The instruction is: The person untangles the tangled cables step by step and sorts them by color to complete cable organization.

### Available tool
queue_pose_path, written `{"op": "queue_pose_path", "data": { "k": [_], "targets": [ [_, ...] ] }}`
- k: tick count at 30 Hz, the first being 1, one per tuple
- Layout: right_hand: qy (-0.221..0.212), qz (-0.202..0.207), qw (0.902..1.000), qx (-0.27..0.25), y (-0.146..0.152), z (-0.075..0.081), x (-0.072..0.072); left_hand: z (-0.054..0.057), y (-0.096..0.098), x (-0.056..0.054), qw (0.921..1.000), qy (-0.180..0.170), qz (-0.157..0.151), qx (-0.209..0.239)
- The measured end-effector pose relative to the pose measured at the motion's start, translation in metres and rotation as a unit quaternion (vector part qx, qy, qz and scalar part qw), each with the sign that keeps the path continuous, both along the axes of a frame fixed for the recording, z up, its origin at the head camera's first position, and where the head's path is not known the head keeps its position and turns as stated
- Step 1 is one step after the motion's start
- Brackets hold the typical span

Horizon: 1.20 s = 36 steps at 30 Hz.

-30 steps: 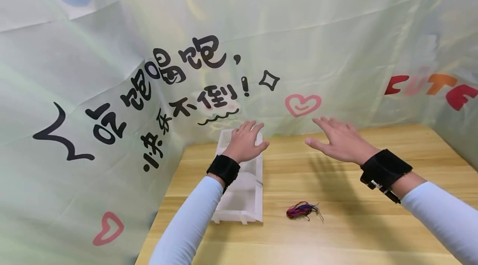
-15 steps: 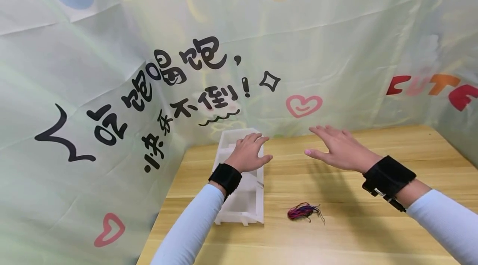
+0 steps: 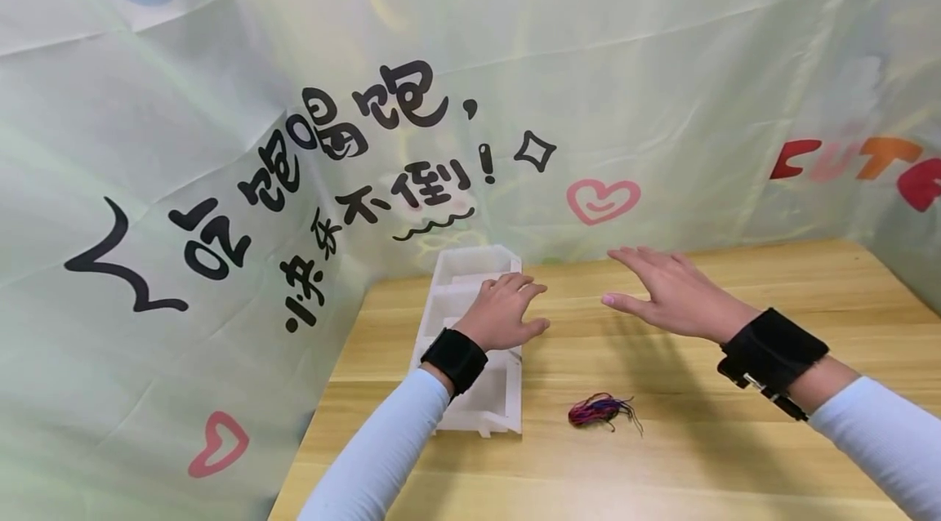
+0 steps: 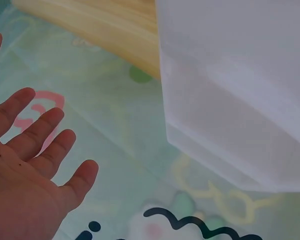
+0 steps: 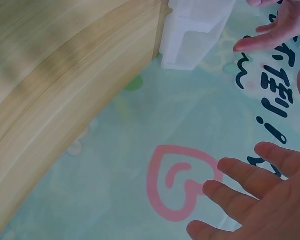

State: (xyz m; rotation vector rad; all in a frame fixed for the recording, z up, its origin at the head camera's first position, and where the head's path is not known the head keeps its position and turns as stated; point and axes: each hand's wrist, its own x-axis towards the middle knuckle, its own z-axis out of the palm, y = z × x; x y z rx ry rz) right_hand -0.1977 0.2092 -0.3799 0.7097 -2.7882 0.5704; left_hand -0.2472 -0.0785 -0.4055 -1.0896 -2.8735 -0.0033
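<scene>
My left hand (image 3: 507,313) hovers over the white divided tray (image 3: 491,421), fingers spread and holding nothing. Level with it on the right, my right hand (image 3: 672,292) hangs above the table, thumb apart from the outstretched fingers, also empty. Between and below the hands, a small bundle of dark red and purple thread (image 3: 594,410) lies on the wood, loose ends pointing right. The left wrist view shows the left hand (image 4: 30,165) apart from the tray's white wall (image 4: 230,100). In the right wrist view, the right hand's fingers (image 5: 250,182) stand apart and touch nothing.
The wooden table (image 3: 662,456) carries the tray at its left side, close to the back. A pale printed curtain (image 3: 662,96) with black lettering and hearts hangs behind the table and along both sides. Each wrist wears a black strap.
The left hand has moved slightly right and down toward the near side of the tray. The right hand has lowered a little. The thread and the tray stay put on the table.
</scene>
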Motion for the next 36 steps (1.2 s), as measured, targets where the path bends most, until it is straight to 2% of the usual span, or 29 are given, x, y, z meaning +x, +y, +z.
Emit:
{"op": "queue_pose_path", "data": {
  "k": [14, 21, 29, 36],
  "targets": [
    [0.024, 0.025, 0.9993, -0.016, 0.000, -0.013, 0.000, -0.020, 0.014, 0.007, 0.9992, 0.008, -0.017, -0.034],
    [0.025, 0.037, 0.9988, -0.020, -0.002, -0.019, 0.001, -0.026, 0.025, 0.016, 0.9979, -0.026, -0.036, -0.047],
    [0.024, 0.041, 0.9986, -0.023, -0.002, -0.027, 0.003, -0.038, 0.035, 0.022, 0.9952, -0.045, -0.071, -0.050],
    [0.026, 0.057, 0.9977, -0.027, -0.005, -0.033, 0.002, -0.043, 0.044, 0.027, 0.9914, -0.069, -0.095, -0.059]
  ]
}}
